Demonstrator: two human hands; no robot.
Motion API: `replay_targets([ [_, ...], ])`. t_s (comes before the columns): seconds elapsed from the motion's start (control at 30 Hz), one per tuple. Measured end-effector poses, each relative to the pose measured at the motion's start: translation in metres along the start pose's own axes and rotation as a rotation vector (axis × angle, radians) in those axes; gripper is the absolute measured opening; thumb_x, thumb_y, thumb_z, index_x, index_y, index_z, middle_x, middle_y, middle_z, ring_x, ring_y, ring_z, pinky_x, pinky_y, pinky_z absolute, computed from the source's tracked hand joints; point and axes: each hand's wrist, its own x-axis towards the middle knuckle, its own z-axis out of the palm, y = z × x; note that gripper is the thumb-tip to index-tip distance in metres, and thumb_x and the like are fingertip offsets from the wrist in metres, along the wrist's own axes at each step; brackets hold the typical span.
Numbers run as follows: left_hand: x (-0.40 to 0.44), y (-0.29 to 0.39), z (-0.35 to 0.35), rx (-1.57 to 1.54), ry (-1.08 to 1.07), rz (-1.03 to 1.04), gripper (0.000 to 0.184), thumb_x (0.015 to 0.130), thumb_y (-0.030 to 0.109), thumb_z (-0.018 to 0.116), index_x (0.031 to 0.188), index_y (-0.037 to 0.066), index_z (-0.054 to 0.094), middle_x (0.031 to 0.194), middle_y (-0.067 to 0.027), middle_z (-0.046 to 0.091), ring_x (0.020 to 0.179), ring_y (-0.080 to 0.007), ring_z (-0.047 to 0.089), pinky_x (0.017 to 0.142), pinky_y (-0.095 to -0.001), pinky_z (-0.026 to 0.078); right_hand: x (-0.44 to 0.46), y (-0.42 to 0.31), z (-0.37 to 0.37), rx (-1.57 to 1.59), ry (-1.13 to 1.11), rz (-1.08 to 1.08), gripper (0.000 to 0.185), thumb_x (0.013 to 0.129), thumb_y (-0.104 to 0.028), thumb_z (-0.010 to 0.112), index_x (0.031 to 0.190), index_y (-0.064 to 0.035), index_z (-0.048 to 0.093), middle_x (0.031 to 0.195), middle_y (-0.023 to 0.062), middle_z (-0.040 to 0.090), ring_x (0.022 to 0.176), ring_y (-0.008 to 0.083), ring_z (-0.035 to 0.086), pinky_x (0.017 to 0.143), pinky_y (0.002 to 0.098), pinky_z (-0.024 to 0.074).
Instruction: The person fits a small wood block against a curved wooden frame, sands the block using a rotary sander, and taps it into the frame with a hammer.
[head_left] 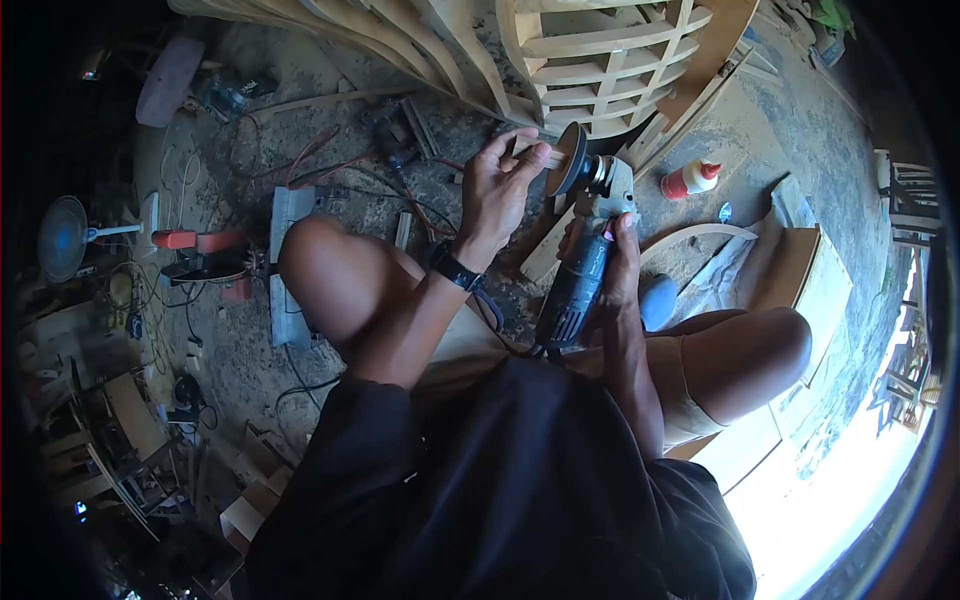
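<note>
An angle grinder [575, 285] with a round disc [572, 160] at its head is held in front of my lap, the disc facing left. My right hand [622, 262] is wrapped round the grinder's body, thumb near its upper end. My left hand [505, 190] pinches a small wooden piece [535, 150] between thumb and fingers. That piece reaches to the disc's face; whether they touch is hard to tell. A dark watch sits on my left wrist.
Curved wooden frames [610, 75] stand ahead. A red and white bottle [690, 180] lies at right, near a curved wood strip [700, 231]. Cables, a metal bar [291, 265] and a fan [64, 238] are at left. Wooden panels [795, 270] lie beyond my right knee.
</note>
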Motion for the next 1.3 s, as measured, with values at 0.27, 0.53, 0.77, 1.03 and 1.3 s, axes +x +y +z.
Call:
replay_targets([
  [0.27,-0.002,0.0,0.004,0.08,-0.022,0.029,0.031,0.099,0.02,0.073,0.122,0.0,0.065,0.077,0.007,0.06,0.065,0.0015,0.042,0.056,-0.0184,0.031,-0.003,-0.002,0.004,0.131,0.052,-0.025,0.06,0.1,-0.056,0.058,0.122,-0.0003,0.054,0.086,0.0155,0.067,0.069,0.0243,0.07,0.062,0.0362,0.0603],
  [0.53,-0.003,0.001,0.002,0.053,-0.04,0.005,0.029,0.1,0.016,0.071,0.124,0.001,0.065,0.081,0.0071,0.063,0.071,0.0022,0.047,0.064,-0.0162,0.036,-0.006,-0.006,0.003,0.106,0.038,-0.028,0.061,0.1,-0.056,0.06,0.122,0.0006,0.055,0.087,0.0157,0.068,0.07,0.0247,0.071,0.062,0.0368,0.0609],
  [0.77,-0.001,-0.005,0.002,0.052,-0.034,0.023,0.029,0.101,0.013,0.07,0.125,-0.001,0.064,0.096,0.0034,0.067,0.083,0.0004,0.054,0.077,-0.0163,0.044,-0.006,-0.005,-0.002,-0.01,0.046,-0.027,0.075,0.095,-0.067,0.057,0.121,0.0033,0.061,0.09,0.0161,0.07,0.073,0.0259,0.071,0.067,0.0369,0.0613],
  [1.03,-0.004,-0.002,0.006,0.101,-0.037,0.057,0.031,0.1,0.014,0.072,0.125,-0.002,0.065,0.094,0.0047,0.067,0.08,0.001,0.053,0.071,-0.0165,0.042,-0.007,-0.004,-0.001,-0.019,0.065,-0.039,0.073,0.097,-0.066,0.056,0.12,0.0039,0.061,0.088,0.0163,0.07,0.072,0.0253,0.071,0.066,0.0368,0.0609],
  [1.3,0.0,-0.012,0.002,0.105,-0.024,0.092,0.033,0.098,0.02,0.075,0.121,-0.001,0.066,0.074,0.0077,0.061,0.061,0.0013,0.039,0.053,-0.019,0.032,-0.008,-0.004,-0.001,0.065,0.016,-0.064,0.058,0.102,-0.052,0.056,0.124,0.001,0.052,0.086,0.0156,0.066,0.069,0.0253,0.07,0.062,0.0365,0.0611],
])
